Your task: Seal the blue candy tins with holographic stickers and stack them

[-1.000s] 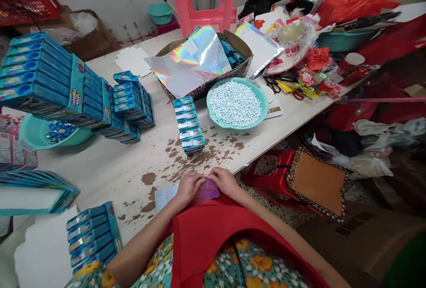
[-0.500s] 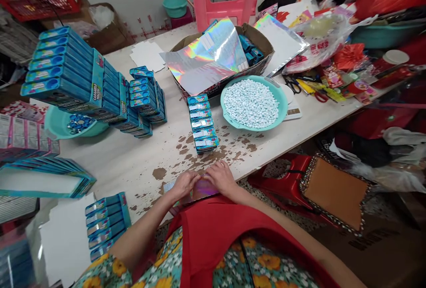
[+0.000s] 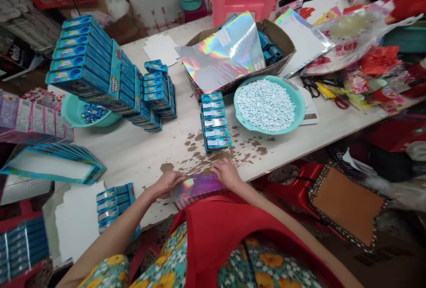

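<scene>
A shiny purple holographic sheet [image 3: 201,185] lies at the table's front edge, close to the red apron. My left hand [image 3: 169,182] is closed on its left end, thumb and fingers pinching the edge. At the right end, my right hand [image 3: 226,172] has its curled fingers closed on the upper edge. What lies under the sheet is mostly hidden; a red striped edge shows below it. Just beyond my hands stands a short row of blue printed candy packs [image 3: 215,124]. To their right is a turquoise basin [image 3: 302,112] of small pale blue pellets.
Tall stacks of blue packs [image 3: 100,70] rise at the left, beside a turquoise bowl [image 3: 68,112] of blue wrapped pieces. Behind the row sits a cardboard box [image 3: 282,53] with a silvery holographic sheet [image 3: 229,53] across it. Scissors [image 3: 311,87] lie right; a red stool [image 3: 293,181] stands below.
My hands have moved apart along the purple sheet, the left one sliding out to its left end, and more of the sheet shows. The whole view has shifted, moving the table rightward.
</scene>
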Demonstrator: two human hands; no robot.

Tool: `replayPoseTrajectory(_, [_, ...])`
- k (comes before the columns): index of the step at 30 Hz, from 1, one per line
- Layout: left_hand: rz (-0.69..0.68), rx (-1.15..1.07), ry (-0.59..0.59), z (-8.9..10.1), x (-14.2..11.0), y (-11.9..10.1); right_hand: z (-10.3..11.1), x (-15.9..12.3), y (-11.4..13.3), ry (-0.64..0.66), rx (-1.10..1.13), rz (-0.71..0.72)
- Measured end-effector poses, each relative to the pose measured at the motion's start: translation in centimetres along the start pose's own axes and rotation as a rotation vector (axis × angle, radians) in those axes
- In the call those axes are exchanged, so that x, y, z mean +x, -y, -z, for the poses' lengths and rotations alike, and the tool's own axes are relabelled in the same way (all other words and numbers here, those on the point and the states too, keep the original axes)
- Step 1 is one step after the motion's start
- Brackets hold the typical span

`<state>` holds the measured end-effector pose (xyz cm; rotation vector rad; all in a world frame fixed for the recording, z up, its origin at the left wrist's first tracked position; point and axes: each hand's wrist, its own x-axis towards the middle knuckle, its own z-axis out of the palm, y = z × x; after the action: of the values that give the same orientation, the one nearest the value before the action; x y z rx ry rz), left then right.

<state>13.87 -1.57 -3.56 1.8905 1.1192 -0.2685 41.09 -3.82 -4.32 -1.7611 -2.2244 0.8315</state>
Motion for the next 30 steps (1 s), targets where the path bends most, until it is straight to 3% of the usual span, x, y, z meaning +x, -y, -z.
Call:
replayPoseTrajectory(7, [0.129, -0.288, -0.176, -0.4, -1.5, 0.2, 0.3, 0.4, 0.2, 0.034, -0.004, -0.008])
replayPoseTrajectory(10, [0.154, -0.448, -0.178, -1.2, -1.6, -0.1, -0.4, 0.6, 2.0, 0.011, -0.007, 0.148])
replayPoseTrajectory(13, [0.158, -0.556, -0.196, -1.7, -1.5, -0.1, -1.6, 1.0, 4.4, 0.089, -0.034, 0.348])
replayPoseTrajectory(16, [0.137, -0.598, -0.237, -2.0, -1.6, -0.3, -2.5, 1.5, 6.0, 0.162, -0.054, 0.35])
replayPoseTrajectory(18, [0.108, -0.559, -0.28, -2.1, -1.9, -0.5, -2.6, 1.8, 6.3, 0.166, -0.058, 0.317])
replayPoseTrajectory(21, [0.059, -0.305, -0.329, -2.2, -2.4, -0.6, -2.5, 2.0, 6.1, 0.163, -0.062, 0.282])
replayPoseTrajectory(25, [0.035, 0.027, -0.287, -1.9, -2.8, 0.0, -2.5, 2.1, 5.8, 0.173, -0.037, 0.247])
replayPoseTrajectory(30, [0.038, -0.067, -0.153, -0.6, -3.4, 0.8, -2.7, 2.3, 6.0, 0.173, -0.026, 0.24])
